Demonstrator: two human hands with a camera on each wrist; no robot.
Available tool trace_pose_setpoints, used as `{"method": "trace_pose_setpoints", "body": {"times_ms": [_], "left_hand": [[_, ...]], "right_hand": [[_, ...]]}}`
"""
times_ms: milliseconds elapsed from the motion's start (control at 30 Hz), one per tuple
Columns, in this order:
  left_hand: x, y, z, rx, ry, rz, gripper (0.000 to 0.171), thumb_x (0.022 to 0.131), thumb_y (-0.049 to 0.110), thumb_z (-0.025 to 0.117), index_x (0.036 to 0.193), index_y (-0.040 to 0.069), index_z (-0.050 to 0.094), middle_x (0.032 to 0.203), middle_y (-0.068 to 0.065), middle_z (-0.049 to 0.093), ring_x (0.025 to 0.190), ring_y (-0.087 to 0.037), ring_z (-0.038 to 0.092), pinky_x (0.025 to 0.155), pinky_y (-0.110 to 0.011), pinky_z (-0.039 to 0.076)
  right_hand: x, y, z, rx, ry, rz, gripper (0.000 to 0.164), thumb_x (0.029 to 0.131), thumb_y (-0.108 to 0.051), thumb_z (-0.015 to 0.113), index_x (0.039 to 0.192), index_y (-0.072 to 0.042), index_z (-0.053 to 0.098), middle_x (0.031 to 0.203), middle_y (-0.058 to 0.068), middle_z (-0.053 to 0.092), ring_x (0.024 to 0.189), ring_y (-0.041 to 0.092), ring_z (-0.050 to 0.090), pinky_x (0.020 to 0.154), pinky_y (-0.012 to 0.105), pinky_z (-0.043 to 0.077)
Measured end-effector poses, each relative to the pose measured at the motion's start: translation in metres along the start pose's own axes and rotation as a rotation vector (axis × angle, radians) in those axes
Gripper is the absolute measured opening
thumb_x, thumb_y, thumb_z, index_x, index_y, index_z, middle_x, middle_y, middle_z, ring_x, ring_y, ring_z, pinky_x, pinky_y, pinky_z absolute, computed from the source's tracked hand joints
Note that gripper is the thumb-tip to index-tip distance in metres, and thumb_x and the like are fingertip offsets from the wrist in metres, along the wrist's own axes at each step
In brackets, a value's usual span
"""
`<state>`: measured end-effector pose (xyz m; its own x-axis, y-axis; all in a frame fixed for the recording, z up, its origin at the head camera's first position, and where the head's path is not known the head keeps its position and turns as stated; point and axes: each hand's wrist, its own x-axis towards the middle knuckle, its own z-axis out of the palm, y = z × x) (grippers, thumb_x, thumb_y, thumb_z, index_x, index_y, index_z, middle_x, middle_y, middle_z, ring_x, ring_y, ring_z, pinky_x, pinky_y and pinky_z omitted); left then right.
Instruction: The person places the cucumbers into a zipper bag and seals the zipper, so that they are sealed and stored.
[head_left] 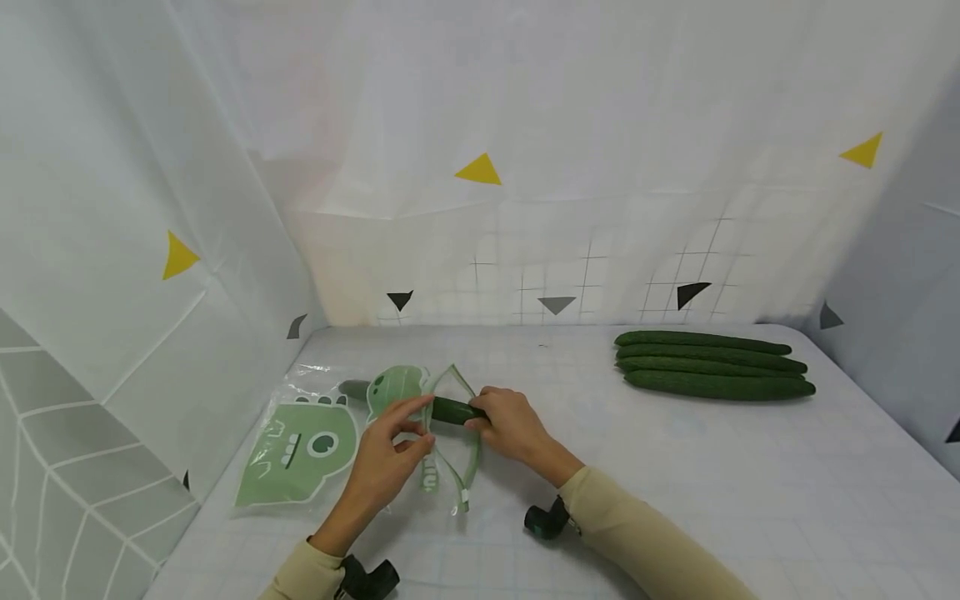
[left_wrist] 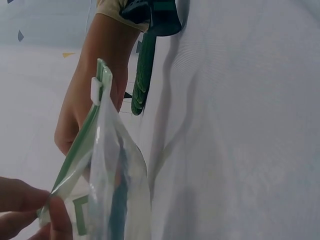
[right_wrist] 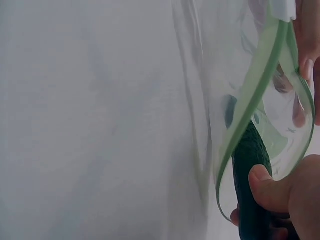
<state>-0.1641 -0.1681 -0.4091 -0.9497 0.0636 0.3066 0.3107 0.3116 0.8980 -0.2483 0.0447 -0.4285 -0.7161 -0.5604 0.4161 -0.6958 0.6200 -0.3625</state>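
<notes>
A clear zip bag (head_left: 322, 454) printed with green cartoon monsters lies on the table, its green-edged mouth spread apart toward the right. My left hand (head_left: 386, 454) pinches one edge of that mouth between thumb and fingers. With my right hand (head_left: 513, 425) I grip a dark green cucumber (head_left: 453, 411) near its right end. The cucumber passes through the mouth, its far part behind the plastic. A dull green end (head_left: 352, 389) shows at the bag's upper left; whether it is the same cucumber, I cannot tell. A white slider (left_wrist: 95, 91) sits at one end of the zip.
Several cucumbers (head_left: 708, 367) lie side by side at the back right of the white-covered table (head_left: 637, 467). Pale sheets (head_left: 600, 125) with yellow, grey and black triangles hang behind and at both sides. Black devices (head_left: 546, 518) are strapped at both wrists.
</notes>
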Motion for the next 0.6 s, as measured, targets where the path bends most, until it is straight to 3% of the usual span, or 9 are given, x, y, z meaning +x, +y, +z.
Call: {"method": "trace_pose_setpoints", "body": {"times_ms": [300,600], "left_hand": [[-0.001,0.002,0.0,-0.069,-0.042,0.012,0.055,0.092,-0.011,0.071,0.143,0.006,0.063,0.139,-0.009,0.058,0.104,-0.041,0.063,0.079,-0.03,0.058],[-0.004,0.006,0.003,-0.099,-0.103,0.023,0.054,0.094,-0.01,0.067,0.146,0.005,0.06,0.146,-0.009,0.053,0.106,-0.045,0.061,0.079,-0.033,0.059]], "right_hand": [[0.01,-0.009,0.006,-0.024,0.012,0.006,0.022,0.09,-0.021,0.083,0.104,-0.003,0.08,0.089,0.005,0.069,0.07,0.015,0.057,0.063,0.031,0.048],[0.015,-0.015,0.011,-0.012,0.027,0.025,0.02,0.09,-0.021,0.083,0.103,-0.005,0.079,0.083,0.003,0.065,0.062,0.011,0.048,0.055,0.027,0.04]]}}
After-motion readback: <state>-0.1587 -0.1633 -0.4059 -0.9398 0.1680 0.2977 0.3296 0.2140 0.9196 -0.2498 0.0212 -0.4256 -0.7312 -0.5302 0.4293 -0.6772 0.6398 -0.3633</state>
